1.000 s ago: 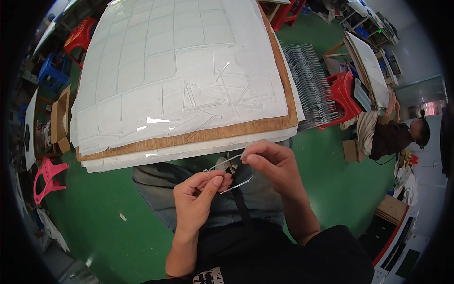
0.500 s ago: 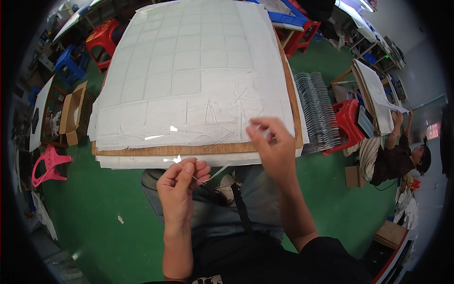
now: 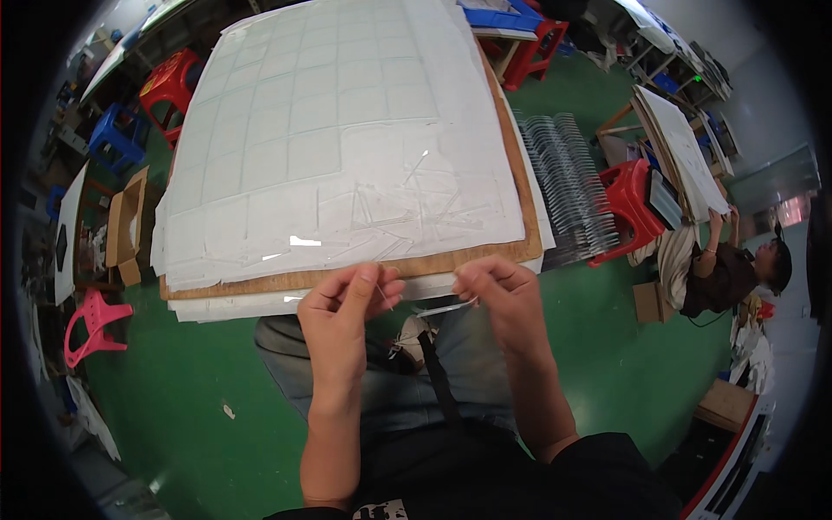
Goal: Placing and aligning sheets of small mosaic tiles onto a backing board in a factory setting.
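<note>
Above my lap, at the near edge of the work table, my left hand [image 3: 338,316] pinches a thin clear strip [image 3: 386,299] between thumb and fingers. To its right, my right hand [image 3: 507,308] is closed at the fingertips on a narrow clear plastic strip [image 3: 444,308], which reaches left toward the other hand. Whether the two pieces join cannot be made out. Just beyond the hands lies a white sheet [image 3: 277,208], with several loose clear strips [image 3: 373,204] strewn over its near right part. Farther back, pale lines form a grid of rectangles on it.
A brown board [image 3: 407,264] shows under the sheet. Right of the table stand a rack of curved clear pieces [image 3: 568,182] and a red stool [image 3: 628,208]. A co-worker [image 3: 728,277] handles a white panel at far right. Left are a cardboard box [image 3: 130,225] and a pink stool [image 3: 97,325].
My right hand has come down and left from the table edge, and its fingers have closed on the strip. My left hand has shifted slightly up and right. The view has turned a little.
</note>
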The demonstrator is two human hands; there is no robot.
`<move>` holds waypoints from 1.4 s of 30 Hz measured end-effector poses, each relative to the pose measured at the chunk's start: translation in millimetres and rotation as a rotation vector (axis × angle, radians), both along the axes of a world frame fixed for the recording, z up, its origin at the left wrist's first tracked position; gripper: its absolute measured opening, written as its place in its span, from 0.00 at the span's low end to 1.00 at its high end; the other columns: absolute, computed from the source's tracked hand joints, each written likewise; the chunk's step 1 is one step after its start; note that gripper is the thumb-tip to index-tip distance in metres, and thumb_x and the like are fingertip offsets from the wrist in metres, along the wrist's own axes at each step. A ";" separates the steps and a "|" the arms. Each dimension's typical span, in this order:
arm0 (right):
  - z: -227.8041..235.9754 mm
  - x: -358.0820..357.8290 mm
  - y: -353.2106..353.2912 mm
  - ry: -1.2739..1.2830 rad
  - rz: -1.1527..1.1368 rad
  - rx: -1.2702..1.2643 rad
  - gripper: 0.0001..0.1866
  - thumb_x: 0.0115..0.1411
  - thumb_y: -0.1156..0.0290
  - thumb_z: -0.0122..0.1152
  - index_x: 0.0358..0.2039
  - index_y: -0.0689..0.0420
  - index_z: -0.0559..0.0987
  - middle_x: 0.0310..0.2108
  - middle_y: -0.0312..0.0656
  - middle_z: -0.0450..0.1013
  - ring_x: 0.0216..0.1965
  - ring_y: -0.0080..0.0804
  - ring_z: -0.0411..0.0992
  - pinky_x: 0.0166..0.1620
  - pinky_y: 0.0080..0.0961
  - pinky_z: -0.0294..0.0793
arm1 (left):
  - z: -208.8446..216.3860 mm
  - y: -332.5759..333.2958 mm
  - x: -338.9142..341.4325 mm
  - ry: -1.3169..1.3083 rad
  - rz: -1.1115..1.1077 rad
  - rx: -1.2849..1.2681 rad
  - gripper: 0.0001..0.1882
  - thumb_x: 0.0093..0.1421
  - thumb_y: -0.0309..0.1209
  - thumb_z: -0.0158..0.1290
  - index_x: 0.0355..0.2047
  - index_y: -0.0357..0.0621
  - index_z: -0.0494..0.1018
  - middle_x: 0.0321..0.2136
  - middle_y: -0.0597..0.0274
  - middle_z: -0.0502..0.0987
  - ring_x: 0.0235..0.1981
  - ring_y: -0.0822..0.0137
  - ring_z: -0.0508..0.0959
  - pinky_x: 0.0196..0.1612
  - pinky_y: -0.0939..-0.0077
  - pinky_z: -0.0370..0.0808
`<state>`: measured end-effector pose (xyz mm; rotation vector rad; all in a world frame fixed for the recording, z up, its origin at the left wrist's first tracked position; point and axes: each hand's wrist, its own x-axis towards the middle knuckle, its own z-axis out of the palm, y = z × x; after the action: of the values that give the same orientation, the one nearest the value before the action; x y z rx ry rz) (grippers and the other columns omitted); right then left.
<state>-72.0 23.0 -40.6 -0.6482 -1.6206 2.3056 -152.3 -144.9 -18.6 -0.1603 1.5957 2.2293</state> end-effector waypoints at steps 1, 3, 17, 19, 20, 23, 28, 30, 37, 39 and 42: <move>0.1 3.2 3.5 -0.009 -0.096 -0.042 0.06 0.59 0.76 0.57 0.35 0.63 0.78 0.26 0.39 0.76 0.26 0.17 0.67 0.29 0.10 0.63 | 0.7 4.4 -2.1 0.007 0.005 -0.001 0.11 0.59 0.28 0.55 0.37 0.31 0.75 0.31 0.50 0.79 0.29 0.66 0.80 0.35 0.80 0.78; -3.1 10.2 14.4 0.021 -0.162 -0.132 0.06 0.59 0.76 0.57 0.35 0.63 0.78 0.26 0.40 0.76 0.26 0.17 0.67 0.29 0.10 0.64 | -0.8 8.8 -10.3 0.042 0.030 0.032 0.11 0.59 0.29 0.55 0.38 0.31 0.75 0.33 0.50 0.79 0.31 0.66 0.80 0.36 0.82 0.77; -20.3 28.8 26.5 0.139 -0.169 -0.272 0.05 0.61 0.79 0.52 0.36 0.65 0.74 0.33 0.49 0.76 0.29 0.23 0.68 0.33 0.16 0.67 | 5.5 53.3 21.6 0.264 -0.258 -0.298 0.07 0.55 0.23 0.57 0.34 0.36 0.77 0.29 0.65 0.77 0.27 0.76 0.70 0.33 0.86 0.67; -22.7 29.1 27.0 0.112 -0.126 -0.250 0.05 0.60 0.79 0.52 0.36 0.65 0.75 0.33 0.50 0.76 0.30 0.23 0.68 0.33 0.16 0.67 | -0.6 52.4 20.1 0.252 -0.249 -0.307 0.06 0.55 0.23 0.57 0.34 0.35 0.77 0.28 0.64 0.77 0.26 0.77 0.70 0.32 0.87 0.67; -23.1 29.8 27.8 0.097 -0.110 -0.236 0.05 0.60 0.79 0.52 0.35 0.64 0.75 0.34 0.50 0.76 0.30 0.24 0.68 0.34 0.16 0.67 | -2.9 52.5 19.2 0.245 -0.250 -0.308 0.06 0.55 0.22 0.57 0.34 0.35 0.77 0.28 0.64 0.77 0.26 0.77 0.70 0.32 0.88 0.66; -24.0 32.6 27.3 0.100 -0.171 -0.261 0.04 0.60 0.79 0.52 0.35 0.64 0.75 0.34 0.51 0.76 0.30 0.24 0.68 0.34 0.16 0.67 | -6.1 55.7 19.6 0.269 -0.277 -0.316 0.06 0.55 0.22 0.56 0.34 0.34 0.77 0.27 0.64 0.77 0.25 0.78 0.69 0.32 0.88 0.66; -33.2 42.4 34.8 0.171 -0.451 -0.461 0.05 0.60 0.76 0.54 0.36 0.63 0.75 0.35 0.51 0.76 0.29 0.26 0.69 0.33 0.17 0.68 | -7.3 61.7 18.4 0.337 -0.169 -0.387 0.06 0.57 0.24 0.55 0.33 0.35 0.77 0.25 0.65 0.75 0.24 0.78 0.68 0.31 0.87 0.67; -38.3 53.9 58.2 0.203 -0.559 -0.487 0.07 0.60 0.74 0.55 0.36 0.63 0.75 0.35 0.49 0.77 0.29 0.25 0.70 0.31 0.16 0.67 | -10.8 58.4 2.1 0.332 -0.103 -0.381 0.07 0.59 0.26 0.53 0.35 0.36 0.77 0.25 0.65 0.76 0.23 0.79 0.67 0.30 0.87 0.66; -107.9 96.7 167.3 -0.026 -0.877 -0.304 0.10 0.59 0.72 0.55 0.40 0.63 0.74 0.34 0.46 0.77 0.29 0.28 0.74 0.30 0.18 0.69 | 3.7 36.6 -25.6 0.404 0.204 -0.442 0.15 0.64 0.33 0.49 0.48 0.37 0.73 0.44 0.62 0.75 0.27 0.82 0.66 0.29 0.89 0.64; -135.6 100.6 192.9 -0.129 -0.855 -0.253 0.10 0.59 0.73 0.55 0.39 0.63 0.74 0.34 0.46 0.77 0.29 0.28 0.75 0.29 0.18 0.70 | -1.7 22.4 -16.3 0.437 0.203 -0.435 0.14 0.64 0.32 0.48 0.46 0.37 0.73 0.41 0.62 0.75 0.26 0.81 0.66 0.29 0.89 0.63; -166.5 100.3 224.0 -0.234 -0.827 -0.205 0.09 0.58 0.73 0.54 0.39 0.63 0.74 0.33 0.46 0.77 0.29 0.29 0.76 0.28 0.19 0.71 | -13.8 -4.8 6.7 0.453 -0.036 -0.602 0.10 0.63 0.30 0.46 0.35 0.37 0.75 0.25 0.65 0.73 0.21 0.80 0.64 0.28 0.89 0.61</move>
<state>28.3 247.0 -207.1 -1.3649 -0.9074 1.8055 -145.6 -149.6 -32.4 0.2282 2.4557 1.7678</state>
